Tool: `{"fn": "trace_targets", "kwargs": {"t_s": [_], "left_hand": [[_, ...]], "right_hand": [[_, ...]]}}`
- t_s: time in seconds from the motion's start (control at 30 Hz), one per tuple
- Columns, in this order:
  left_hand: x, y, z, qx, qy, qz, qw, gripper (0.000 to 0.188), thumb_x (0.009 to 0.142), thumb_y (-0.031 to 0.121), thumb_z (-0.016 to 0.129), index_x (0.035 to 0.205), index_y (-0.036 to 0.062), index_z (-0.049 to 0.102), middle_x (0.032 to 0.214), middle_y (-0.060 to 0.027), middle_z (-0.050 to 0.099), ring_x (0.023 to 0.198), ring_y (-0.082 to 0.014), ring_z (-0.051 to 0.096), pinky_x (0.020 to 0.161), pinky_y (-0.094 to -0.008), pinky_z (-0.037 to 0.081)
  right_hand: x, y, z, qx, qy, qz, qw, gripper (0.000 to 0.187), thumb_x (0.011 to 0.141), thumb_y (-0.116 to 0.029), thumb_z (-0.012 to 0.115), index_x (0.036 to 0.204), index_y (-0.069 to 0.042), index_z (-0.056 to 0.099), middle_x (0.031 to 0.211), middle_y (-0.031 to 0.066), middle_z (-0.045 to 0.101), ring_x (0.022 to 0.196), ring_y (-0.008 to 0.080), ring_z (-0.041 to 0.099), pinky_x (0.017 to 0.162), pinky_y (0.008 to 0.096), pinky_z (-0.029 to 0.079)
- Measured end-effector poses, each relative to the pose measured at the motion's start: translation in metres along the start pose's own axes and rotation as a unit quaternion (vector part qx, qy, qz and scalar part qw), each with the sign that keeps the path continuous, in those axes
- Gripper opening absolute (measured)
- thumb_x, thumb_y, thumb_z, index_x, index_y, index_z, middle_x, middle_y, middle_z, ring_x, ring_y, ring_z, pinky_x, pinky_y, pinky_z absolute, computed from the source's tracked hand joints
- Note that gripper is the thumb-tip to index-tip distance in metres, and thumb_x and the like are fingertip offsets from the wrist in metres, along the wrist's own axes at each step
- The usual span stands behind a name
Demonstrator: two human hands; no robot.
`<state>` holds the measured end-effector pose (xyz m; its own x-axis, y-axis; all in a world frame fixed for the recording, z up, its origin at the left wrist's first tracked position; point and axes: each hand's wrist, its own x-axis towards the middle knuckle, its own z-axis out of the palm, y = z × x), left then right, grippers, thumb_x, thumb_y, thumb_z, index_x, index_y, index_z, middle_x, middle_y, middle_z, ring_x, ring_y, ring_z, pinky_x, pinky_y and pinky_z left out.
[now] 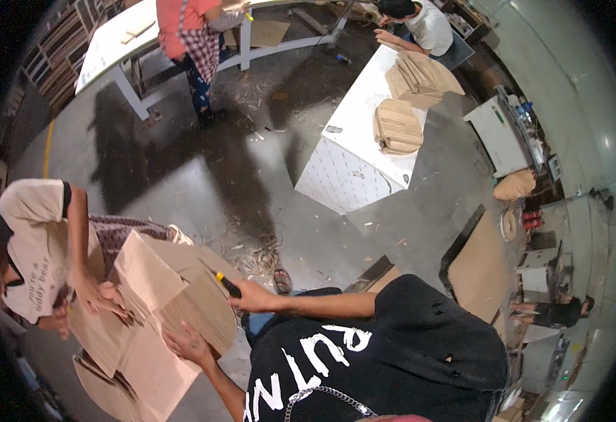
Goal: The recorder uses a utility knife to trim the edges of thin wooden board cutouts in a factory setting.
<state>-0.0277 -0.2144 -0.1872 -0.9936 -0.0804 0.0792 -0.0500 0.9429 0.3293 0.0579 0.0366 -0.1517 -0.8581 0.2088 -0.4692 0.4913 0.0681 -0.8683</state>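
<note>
My right hand (251,295) grips a black and yellow cutter (228,284), its tip over a tan sheet (202,309). My left hand (188,344) presses flat on the lower edge of that sheet, fingers spread. The sheet lies on a stack of thin brown boards (146,366) with rounded edges. A co-worker in a white shirt (37,246) crouches at the left. That person's hand (97,292) holds a folded board (150,271) at the stack's upper left corner.
A white table (353,151) beyond carries stacks of wooden pieces (397,126). A person in white (427,24) works at its far end. Someone in a red top (188,35) stands by a long white bench (118,39). Shavings litter the grey floor (251,253). A brown panel (480,267) leans at the right.
</note>
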Motion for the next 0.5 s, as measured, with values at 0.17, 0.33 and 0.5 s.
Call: {"fn": "trace_targets", "kwargs": {"t_s": [0.17, 0.33, 0.5], "left_hand": [[0.007, 0.032, -0.012, 0.043, -0.039, -0.075, 0.995, 0.065, 0.098, 0.05, 0.056, 0.147, 0.0097, 0.045, 0.146, -0.0158, 0.048, 0.134, -0.0368, 0.044, 0.108, -0.0533, 0.034], [0.028, 0.039, -0.021, -0.012, 0.004, 0.001, 1.0, 0.055, 0.098, 0.043, 0.056, 0.138, 0.0058, 0.055, 0.144, -0.0192, 0.05, 0.131, -0.0393, 0.046, 0.107, -0.0542, 0.035], [0.04, -0.007, 0.029, -0.012, 0.048, 0.129, 0.99, 0.055, 0.098, 0.04, 0.057, 0.139, 0.0019, 0.053, 0.145, -0.0219, 0.048, 0.135, -0.0398, 0.043, 0.109, -0.0533, 0.033]], "right_hand": [[-0.016, -0.014, 0.005, -0.075, 0.007, -0.072, 0.995, 0.044, 0.084, -0.029, 0.073, 0.108, 0.005, 0.058, 0.089, 0.0287, 0.067, 0.087, 0.0445, 0.068, 0.074, 0.0484, 0.053], [-0.018, -0.016, 0.009, -0.015, 0.013, -0.071, 0.997, 0.039, 0.085, -0.028, 0.071, 0.102, 0.005, 0.058, 0.079, 0.025, 0.066, 0.076, 0.041, 0.068, 0.07, 0.0473, 0.053], [-0.017, -0.022, 0.019, -0.031, 0.017, -0.14, 0.99, 0.053, 0.085, -0.029, 0.069, 0.126, 0.001, 0.055, 0.087, 0.0243, 0.067, 0.078, 0.0349, 0.069, 0.074, 0.0446, 0.054]]}}
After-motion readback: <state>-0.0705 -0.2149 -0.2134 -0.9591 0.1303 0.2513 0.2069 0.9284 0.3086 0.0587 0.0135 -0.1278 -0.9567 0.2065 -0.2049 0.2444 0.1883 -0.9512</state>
